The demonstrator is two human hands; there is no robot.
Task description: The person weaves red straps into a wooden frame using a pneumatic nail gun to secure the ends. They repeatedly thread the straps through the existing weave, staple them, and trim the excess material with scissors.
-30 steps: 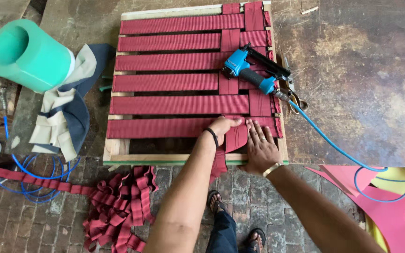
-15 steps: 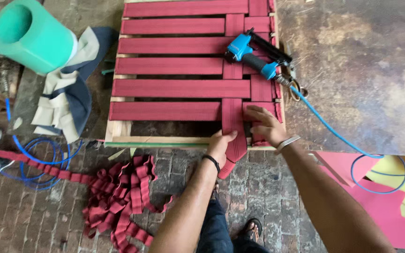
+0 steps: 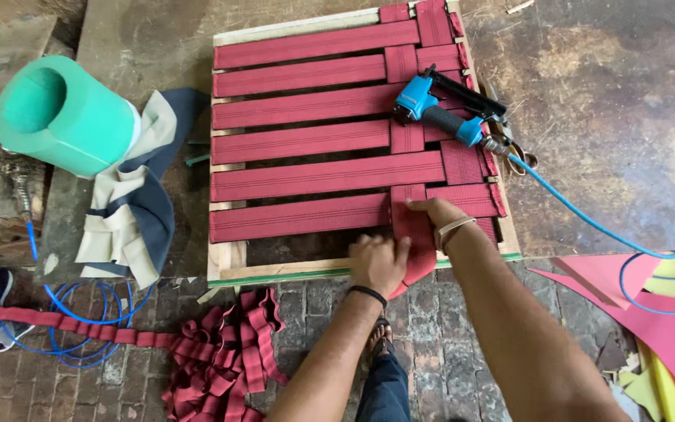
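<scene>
A wooden frame [image 3: 228,258] lies flat on the worn bench, crossed by dark red straps running left to right. One upright strap [image 3: 409,227] weaves through them near the frame's right side, its long axis running from far edge to near edge, its loose end hanging over the near rail. The left hand [image 3: 379,264] presses that end flat at the near edge, fingers spread, not clenched; the right hand [image 3: 431,211] lies just beyond it, fingertips pinching the strap's edge. A blue staple gun [image 3: 441,109] rests near the far right corner, nearer the right hand. No labels show.
</scene>
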